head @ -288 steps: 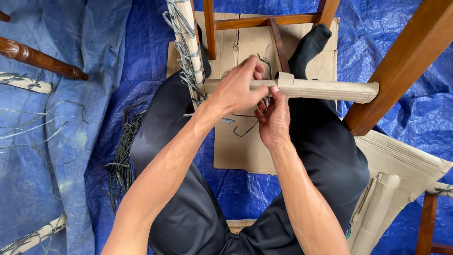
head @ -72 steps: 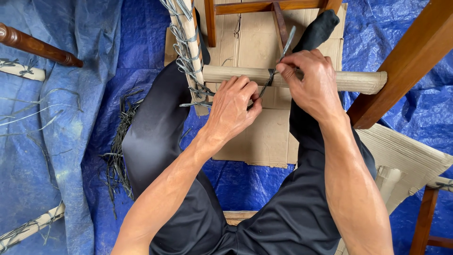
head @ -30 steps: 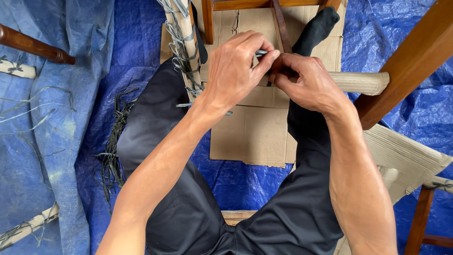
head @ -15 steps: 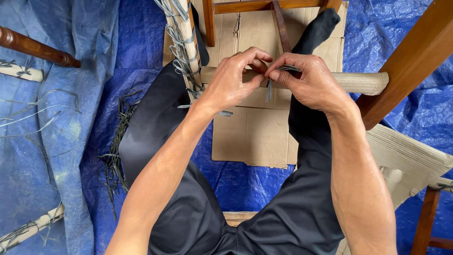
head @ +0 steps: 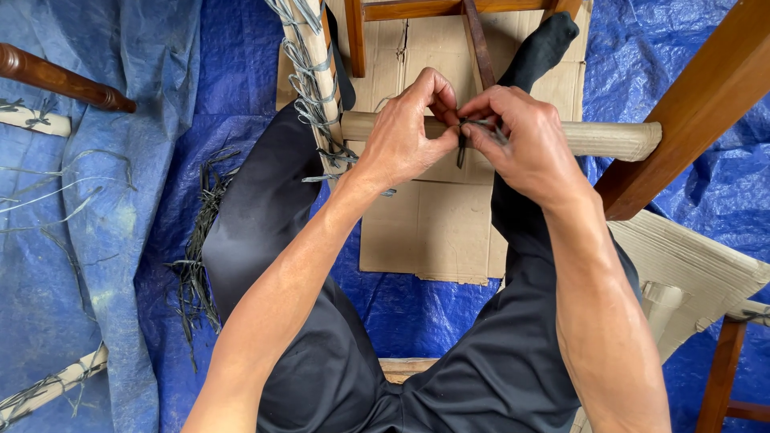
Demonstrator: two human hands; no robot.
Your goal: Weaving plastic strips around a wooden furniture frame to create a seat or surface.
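Both hands meet at the 12 o'clock part of the view, on top of a pale round rail [head: 609,138] of a wooden chair frame [head: 682,104]. The left hand [head: 405,132] has its grip pinched tight on a thin dark strip [head: 461,148]. The right hand [head: 521,140] pinches the same strip from the 3 o'clock side, fingers closed on it. The strip hangs down a little in front of the rail, between the two thumbs.

Under the hands lies a flat piece of brown cardboard [head: 425,232] on a blue tarp [head: 160,80]. At 9 o'clock from the left hand, another rail [head: 309,72] is wrapped with grey strands. A loose bunch of dark strips [head: 196,265] lies on the tarp at 8 o'clock. The person's legs in black trousers [head: 321,377] are on each side of the cardboard.
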